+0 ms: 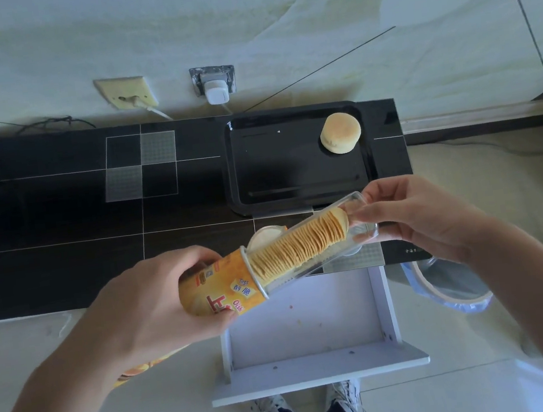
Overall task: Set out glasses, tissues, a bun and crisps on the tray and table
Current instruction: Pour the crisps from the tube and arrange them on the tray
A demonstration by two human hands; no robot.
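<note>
My left hand (158, 300) grips an orange crisp can (219, 288), tilted almost level, its mouth pushed into a clear glass (346, 230). My right hand (416, 217) holds that glass by its base end. A stack of crisps (299, 243) lies inside the glass. Both are held above the front edge of the black table (57, 216). A round bun (340, 132) sits at the far right of the black tray (292, 168) on the table. A white round lid or cup (264, 238) shows partly behind the can.
An open white drawer (306, 325) juts out below the table in front of my feet. A bin with a blue liner (457, 288) stands at the right. Wall sockets with a white plug (215, 90) are behind the table. A yellow packet (146, 367) peeks from under my left arm.
</note>
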